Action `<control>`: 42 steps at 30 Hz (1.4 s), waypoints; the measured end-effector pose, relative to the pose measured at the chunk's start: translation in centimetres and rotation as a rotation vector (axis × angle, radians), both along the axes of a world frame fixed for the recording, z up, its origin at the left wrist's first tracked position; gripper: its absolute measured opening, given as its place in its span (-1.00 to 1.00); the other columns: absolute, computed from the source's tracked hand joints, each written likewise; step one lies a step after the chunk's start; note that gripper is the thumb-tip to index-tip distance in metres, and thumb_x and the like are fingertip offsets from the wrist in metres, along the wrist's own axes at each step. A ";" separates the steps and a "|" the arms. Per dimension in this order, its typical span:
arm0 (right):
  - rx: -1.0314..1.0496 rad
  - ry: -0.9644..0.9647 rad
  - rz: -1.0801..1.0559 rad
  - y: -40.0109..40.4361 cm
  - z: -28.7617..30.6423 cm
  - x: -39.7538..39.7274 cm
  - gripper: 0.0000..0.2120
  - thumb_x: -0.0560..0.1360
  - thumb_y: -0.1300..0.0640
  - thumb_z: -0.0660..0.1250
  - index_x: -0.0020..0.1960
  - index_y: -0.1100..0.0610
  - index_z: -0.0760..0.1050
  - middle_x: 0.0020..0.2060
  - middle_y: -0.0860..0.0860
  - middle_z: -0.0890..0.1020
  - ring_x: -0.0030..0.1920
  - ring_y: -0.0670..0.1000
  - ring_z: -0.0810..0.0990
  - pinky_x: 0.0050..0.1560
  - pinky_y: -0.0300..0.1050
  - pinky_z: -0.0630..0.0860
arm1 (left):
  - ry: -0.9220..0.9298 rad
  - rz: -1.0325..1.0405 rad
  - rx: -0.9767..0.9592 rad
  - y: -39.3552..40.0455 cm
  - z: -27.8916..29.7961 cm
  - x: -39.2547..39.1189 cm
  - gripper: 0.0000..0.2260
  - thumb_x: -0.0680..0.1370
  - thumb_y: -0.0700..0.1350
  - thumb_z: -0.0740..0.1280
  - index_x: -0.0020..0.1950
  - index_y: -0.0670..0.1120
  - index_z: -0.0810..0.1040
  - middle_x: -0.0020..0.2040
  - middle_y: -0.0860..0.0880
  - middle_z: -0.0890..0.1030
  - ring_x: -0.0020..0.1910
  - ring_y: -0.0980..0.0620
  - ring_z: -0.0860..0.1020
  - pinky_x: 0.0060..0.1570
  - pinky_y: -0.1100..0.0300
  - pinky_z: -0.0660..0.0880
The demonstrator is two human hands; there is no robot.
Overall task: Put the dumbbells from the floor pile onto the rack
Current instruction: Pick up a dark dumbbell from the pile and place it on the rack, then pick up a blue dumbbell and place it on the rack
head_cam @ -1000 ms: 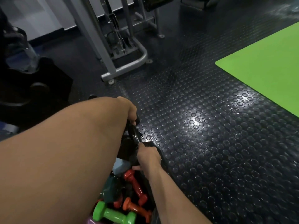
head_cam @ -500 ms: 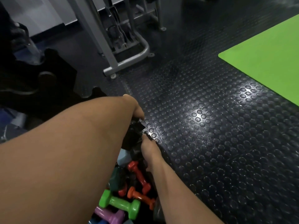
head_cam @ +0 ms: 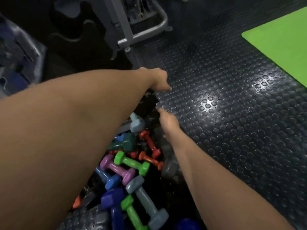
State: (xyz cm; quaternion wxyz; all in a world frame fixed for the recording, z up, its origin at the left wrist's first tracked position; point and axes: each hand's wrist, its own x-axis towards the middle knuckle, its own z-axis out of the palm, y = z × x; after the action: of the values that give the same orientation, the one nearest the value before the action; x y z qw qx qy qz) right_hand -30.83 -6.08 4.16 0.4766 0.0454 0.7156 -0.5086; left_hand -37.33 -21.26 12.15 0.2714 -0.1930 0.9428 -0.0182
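A heap of small coloured dumbbells lies on the floor between my forearms: a green one (head_cam: 131,161), a purple one (head_cam: 118,168), a red one (head_cam: 150,143), a grey one (head_cam: 146,201) and several more. At the heap's far end is a black dumbbell (head_cam: 147,105). My left hand (head_cam: 157,80) is closed over its upper end. My right hand (head_cam: 167,123) is at its lower end, fingers tucked underneath and hidden. My left forearm hides the heap's left side.
A grey machine frame (head_cam: 142,34) stands on the floor ahead. A bright green mat (head_cam: 282,39) lies at the far right. Black studded rubber floor (head_cam: 232,130) spreads to the right of the heap. A blurred bluish structure (head_cam: 16,55) sits at the left edge.
Both hands have moved farther forward with the black dumbbell between them. The view has tipped down, so more of the coloured heap shows.
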 end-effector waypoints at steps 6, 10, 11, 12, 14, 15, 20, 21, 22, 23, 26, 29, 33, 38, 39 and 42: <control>-0.068 -0.041 -0.063 3.1 0.9 1.1 -0.49 0.52 -0.17 0.27 0.36 0.09 0.46 0.22 0.06 0.54 0.20 0.17 0.54 0.10 0.15 0.58 | 0.190 -0.061 0.155 4.2 1.1 3.8 -0.60 0.58 0.20 0.26 0.24 -0.03 0.62 0.11 -0.02 0.66 0.08 -0.06 0.60 0.18 -0.05 0.55; -0.095 -0.046 -0.145 5.8 1.3 2.6 -0.59 0.53 -0.09 0.29 0.26 0.14 0.52 -0.10 0.07 0.58 -0.19 0.07 0.56 -0.27 -0.08 0.54 | 0.288 -0.080 0.232 6.9 1.2 6.7 -0.65 0.59 0.07 0.28 0.29 -0.05 0.62 0.19 -0.03 0.66 0.17 -0.04 0.61 0.24 0.03 0.53; -0.098 -0.047 -0.156 6.6 1.4 2.9 -0.61 0.54 -0.08 0.28 0.24 0.15 0.51 -0.13 0.08 0.58 -0.24 0.06 0.55 -0.31 -0.11 0.54 | 0.314 -0.088 0.245 7.5 1.2 7.4 -0.67 0.59 0.04 0.29 0.29 -0.05 0.62 0.19 -0.03 0.67 0.17 -0.04 0.61 0.22 0.07 0.52; -0.096 -0.050 -0.156 7.5 1.6 3.3 -0.64 0.56 -0.08 0.27 0.21 0.14 0.49 -0.09 0.11 0.61 -0.23 0.07 0.58 -0.30 -0.10 0.55 | 0.336 -0.093 0.254 8.3 1.3 8.2 -0.67 0.59 0.02 0.29 0.29 -0.06 0.62 0.20 -0.04 0.67 0.17 -0.04 0.61 0.20 0.10 0.52; -0.100 -0.055 -0.155 9.4 1.5 4.0 -0.70 0.58 -0.08 0.25 0.18 0.10 0.47 0.04 0.18 0.64 -0.16 0.10 0.62 -0.13 0.03 0.59 | 0.366 -0.096 0.268 9.5 1.1 9.6 -0.67 0.59 0.00 0.30 0.31 -0.05 0.61 0.21 -0.05 0.66 0.17 -0.05 0.61 0.20 0.12 0.51; -0.104 -0.061 -0.164 10.4 1.3 4.4 -0.71 0.59 -0.07 0.25 0.19 0.10 0.48 0.05 0.19 0.64 -0.13 0.11 0.63 -0.03 0.10 0.61 | 0.355 -0.087 0.281 10.2 0.9 10.2 -0.67 0.59 0.01 0.30 0.31 -0.05 0.60 0.21 -0.05 0.66 0.18 -0.05 0.61 0.20 0.10 0.52; -0.103 -0.115 -0.263 14.7 0.4 7.5 -0.86 0.62 -0.04 0.23 0.03 -0.02 0.52 0.09 0.24 0.66 0.00 0.18 0.64 0.04 0.15 0.60 | 0.282 0.003 0.345 12.8 -1.2 13.5 -0.66 0.54 0.06 0.32 0.28 -0.02 0.61 0.16 -0.06 0.67 0.13 -0.08 0.63 0.16 0.07 0.56; -0.092 -0.127 -0.275 15.4 0.2 8.2 -0.86 0.63 -0.03 0.22 0.02 -0.02 0.52 0.11 0.24 0.66 0.03 0.19 0.64 0.06 0.15 0.60 | 0.269 0.015 0.363 13.5 -1.7 14.1 -0.66 0.54 0.06 0.32 0.28 -0.01 0.61 0.15 -0.06 0.67 0.11 -0.08 0.63 0.13 0.08 0.56; -0.077 -0.135 -0.286 16.0 -0.1 8.9 -0.86 0.63 -0.02 0.22 0.05 0.00 0.52 0.11 0.24 0.66 0.06 0.19 0.64 0.10 0.17 0.59 | 0.251 0.020 0.380 14.3 -2.4 14.5 -0.66 0.54 0.06 0.32 0.27 -0.01 0.61 0.12 -0.05 0.67 0.09 -0.07 0.63 0.11 0.08 0.57; -0.063 -0.148 -0.297 16.7 -0.6 9.6 -0.84 0.63 -0.02 0.22 0.10 0.01 0.51 0.11 0.23 0.66 0.10 0.18 0.64 0.14 0.18 0.59 | 0.228 0.019 0.404 15.1 -3.0 15.1 -0.66 0.54 0.06 0.32 0.27 -0.01 0.61 0.11 -0.04 0.67 0.07 -0.07 0.63 0.11 0.06 0.58; -0.043 -0.192 -0.331 18.5 -1.7 12.1 -0.71 0.64 -0.07 0.22 0.29 0.04 0.48 0.09 0.18 0.66 0.12 0.17 0.63 0.08 0.13 0.60 | 0.153 0.005 0.469 17.6 -5.3 16.4 -0.67 0.55 0.04 0.32 0.26 -0.03 0.61 0.09 -0.03 0.67 0.04 -0.05 0.63 0.12 0.00 0.59; -0.040 -0.239 -0.391 19.9 -2.9 13.8 -0.61 0.64 -0.10 0.21 0.38 0.08 0.45 0.09 0.17 0.66 0.09 0.15 0.64 0.04 0.10 0.60 | 0.113 -0.017 0.491 19.5 -7.1 17.4 -0.68 0.55 0.03 0.33 0.24 -0.07 0.62 0.08 -0.07 0.67 0.01 -0.08 0.64 0.10 -0.03 0.60; -0.035 -0.298 -0.464 21.7 -3.8 15.5 -0.55 0.61 -0.10 0.23 0.42 0.09 0.43 0.09 0.17 0.65 0.09 0.15 0.62 0.12 0.13 0.57 | 0.091 -0.051 0.501 21.5 -8.4 18.5 -0.63 0.52 0.11 0.36 0.22 -0.08 0.62 0.09 -0.08 0.67 0.04 -0.10 0.63 0.10 -0.03 0.59; 0.016 -0.339 -0.506 24.8 -4.6 18.5 -0.63 0.60 -0.12 0.24 0.33 0.03 0.43 0.11 0.17 0.65 0.17 0.16 0.61 0.16 0.15 0.55 | 0.049 -0.059 0.535 24.4 -9.9 20.2 -0.66 0.49 0.09 0.33 0.20 -0.02 0.65 0.10 -0.07 0.67 0.10 -0.11 0.61 0.12 0.04 0.57; 0.032 -0.339 -0.505 25.4 -4.8 19.1 -0.63 0.60 -0.12 0.23 0.33 0.03 0.43 0.11 0.17 0.65 0.16 0.16 0.61 0.13 0.12 0.55 | 0.036 -0.059 0.535 24.9 -10.2 20.5 -0.67 0.49 0.09 0.33 0.18 0.00 0.65 0.10 -0.07 0.67 0.11 -0.11 0.61 0.12 0.04 0.57; 0.076 -0.357 -0.550 27.1 -5.6 21.2 -0.66 0.59 -0.11 0.26 0.25 0.07 0.47 0.08 0.16 0.67 0.11 0.15 0.63 0.03 0.07 0.56 | -0.033 -0.066 0.557 26.4 -11.2 21.3 -0.70 0.46 0.08 0.33 0.09 -0.02 0.68 0.01 -0.05 0.70 0.04 -0.11 0.64 0.10 0.01 0.60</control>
State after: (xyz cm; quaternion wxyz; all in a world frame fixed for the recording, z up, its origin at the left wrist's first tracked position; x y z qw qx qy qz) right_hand -9.61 21.06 -1.43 0.4372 0.3434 0.6001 -0.5752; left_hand -16.02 5.11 0.93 0.3285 -0.0798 0.9127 0.2295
